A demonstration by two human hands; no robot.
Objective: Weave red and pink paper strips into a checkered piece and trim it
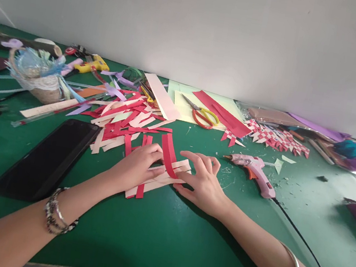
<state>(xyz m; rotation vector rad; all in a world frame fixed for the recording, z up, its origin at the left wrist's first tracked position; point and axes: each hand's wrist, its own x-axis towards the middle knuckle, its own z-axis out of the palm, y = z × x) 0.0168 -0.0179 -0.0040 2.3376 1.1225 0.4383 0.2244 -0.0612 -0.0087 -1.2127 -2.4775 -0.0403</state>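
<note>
Pale pink and red paper strips cross in a small loose weave (158,179) on the green table. My left hand (136,165) rests on its left part, thumb lying along the pale strips and fingers curled over them. A wide red paper strip (169,150) stands up from the weave, bent, with its top end loose. Its lower end is at the thumb and a finger of my right hand (202,181), which pinch there beside the right ends of the pale strips. The index finger of that hand is raised off the paper. My palms hide part of the weave.
A heap of cut strips (126,118) lies behind my left hand. A black tablet (49,157) is on the left, a pink glue gun (256,172) with its cord on the right. Scissors (203,114), paper sheets (175,89) and checkered woven pieces (276,137) lie towards the wall.
</note>
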